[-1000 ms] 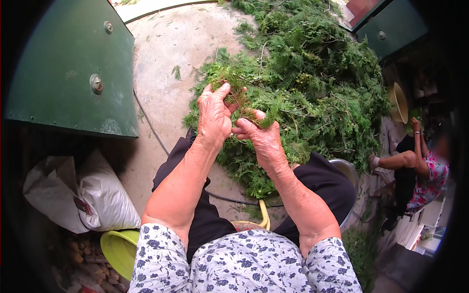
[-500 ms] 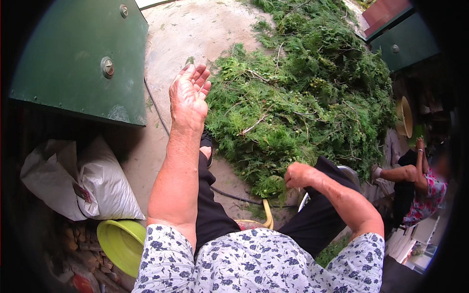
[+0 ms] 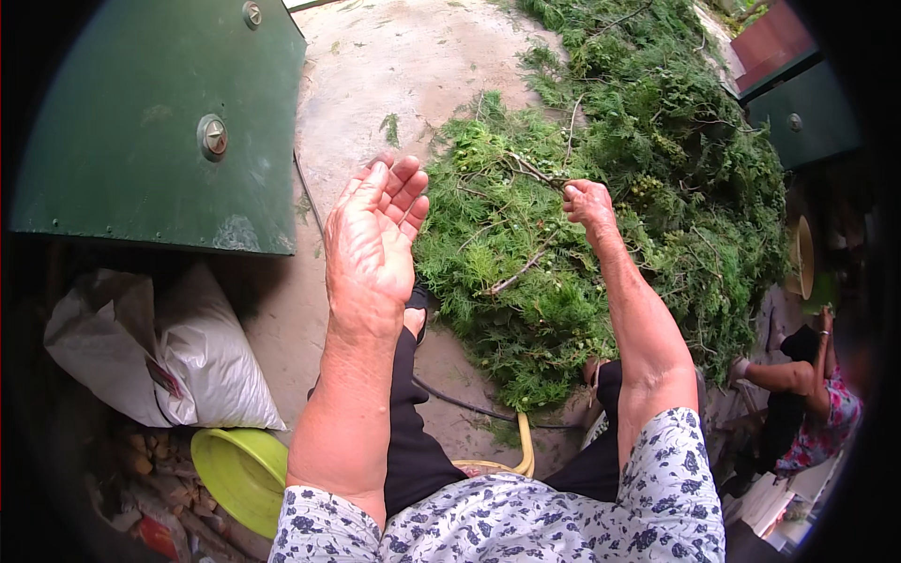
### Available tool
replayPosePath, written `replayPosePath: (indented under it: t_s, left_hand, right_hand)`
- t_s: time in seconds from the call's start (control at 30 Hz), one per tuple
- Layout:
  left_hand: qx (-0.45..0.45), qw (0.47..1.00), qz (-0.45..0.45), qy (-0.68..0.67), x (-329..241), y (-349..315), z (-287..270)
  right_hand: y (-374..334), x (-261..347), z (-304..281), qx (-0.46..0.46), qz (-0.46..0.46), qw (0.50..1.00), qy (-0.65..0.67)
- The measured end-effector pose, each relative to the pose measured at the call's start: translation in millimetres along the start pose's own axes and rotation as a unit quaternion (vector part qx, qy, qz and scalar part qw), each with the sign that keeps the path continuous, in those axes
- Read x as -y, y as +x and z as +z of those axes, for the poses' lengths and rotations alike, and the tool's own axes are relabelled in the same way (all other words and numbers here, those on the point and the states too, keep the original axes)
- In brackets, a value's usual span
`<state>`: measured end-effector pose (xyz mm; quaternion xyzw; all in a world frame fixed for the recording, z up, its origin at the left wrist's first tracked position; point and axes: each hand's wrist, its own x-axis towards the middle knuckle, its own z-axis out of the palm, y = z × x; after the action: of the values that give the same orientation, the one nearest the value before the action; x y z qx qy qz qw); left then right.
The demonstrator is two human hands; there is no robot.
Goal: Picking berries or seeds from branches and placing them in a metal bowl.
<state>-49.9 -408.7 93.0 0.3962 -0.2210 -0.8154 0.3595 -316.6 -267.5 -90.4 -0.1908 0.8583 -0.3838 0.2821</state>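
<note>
A big heap of cut green conifer branches lies on the ground before me, with bare brown twigs showing among the feathery leaves. My right hand reaches over the heap. Its fingers are closed on the end of a thin brown branch whose other parts run into the greenery. My left hand is raised to the left of the heap over the pale ground, palm turned up, fingers stretched and slightly curled, holding nothing.
A green metal door panel stands at left, above white sacks and a yellow-green basin. A dark hose crosses the ground near a yellow curved tube. Another person sits at far right.
My right hand has moved from beside my knee up and forward onto the heap, and it now grips a branch. The left hand stays raised and open, slightly lower.
</note>
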Motion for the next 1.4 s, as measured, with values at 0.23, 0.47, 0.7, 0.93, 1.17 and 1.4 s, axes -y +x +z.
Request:
replayPosePath:
  t_s: [0.23, 0.47, 0.7, 0.93, 1.17, 1.4]
  left_hand:
    - [0.001, 1.000, -0.016, 0.011, 1.2, -8.2, 0.2]
    - [0.010, 0.999, -0.042, 0.007, 9.9, -9.3, 11.9]
    - [0.012, 0.999, -0.017, 0.037, 20.2, -8.2, 10.3]
    - [0.040, 0.992, -0.050, 0.108, 48.0, -1.8, 13.9]
    - [0.096, 0.995, -0.006, -0.013, 59.0, 0.7, 27.4]
    - [0.131, 0.989, 0.028, 0.062, 60.8, -22.6, 41.6]
  right_hand:
    - [74.4, -36.2, 69.3, -0.058, -0.144, 0.947, -0.280]
    - [74.2, -31.1, 83.5, -0.040, -0.029, 0.993, -0.104]
    - [-46.8, 52.7, 29.0, 0.002, 0.014, 0.973, 0.229]
    - [-179.3, 98.6, -10.7, 0.039, -0.059, 0.947, 0.314]
    - [-264.0, 79.5, -3.9, 0.082, -0.061, 0.952, 0.288]
    - [-238.4, 87.8, -44.5, 0.363, -0.197, 0.909, -0.055]
